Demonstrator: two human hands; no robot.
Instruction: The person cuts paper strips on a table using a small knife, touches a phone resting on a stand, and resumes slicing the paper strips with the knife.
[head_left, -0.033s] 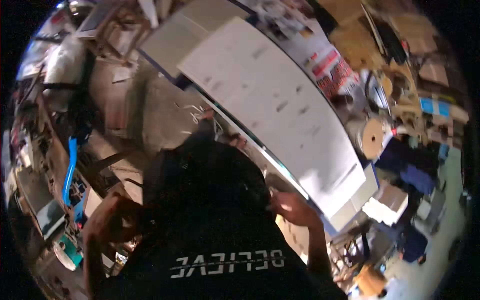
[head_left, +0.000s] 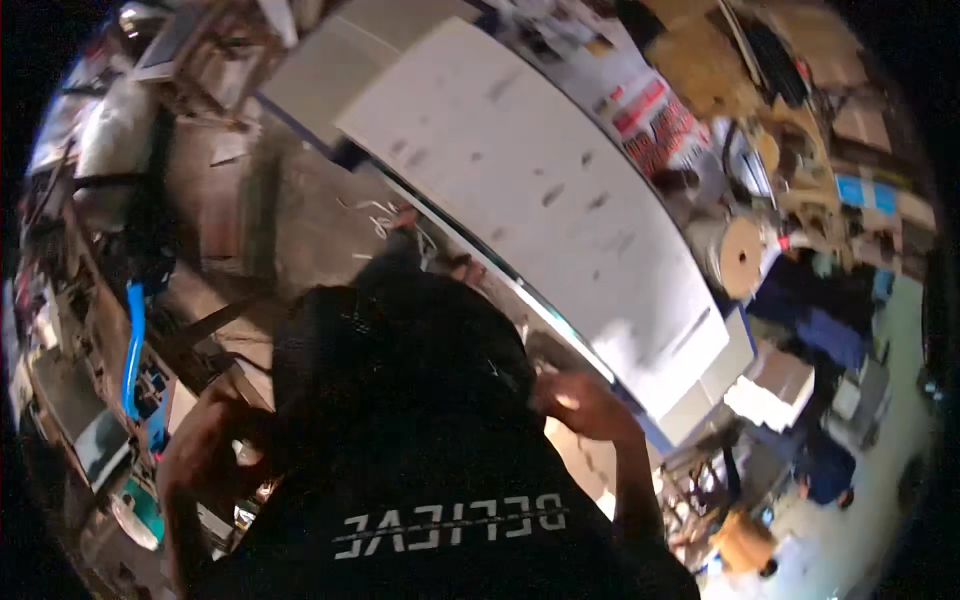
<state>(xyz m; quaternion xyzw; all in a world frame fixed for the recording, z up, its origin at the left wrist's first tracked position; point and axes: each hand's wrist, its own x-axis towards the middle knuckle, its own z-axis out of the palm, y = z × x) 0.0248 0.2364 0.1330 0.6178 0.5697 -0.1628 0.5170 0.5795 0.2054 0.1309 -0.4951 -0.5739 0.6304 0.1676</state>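
- Black shirt (head_left: 430,455), near centre; apparently being adjusted.
- Left hand (head_left: 213,440): fingers curled, hold unclear.
- Right hand (head_left: 585,405): fingers bent at shirt's right edge, pinch unclear.
- Next move probably calls for even two-sided grip.

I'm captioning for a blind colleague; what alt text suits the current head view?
A person's left hand and right hand are at either side of their dark clothing, though any grip is unclear. Ahead and rightward is a large white board with dark marks; a tan-faced spool is to its right, a blue strip far left.
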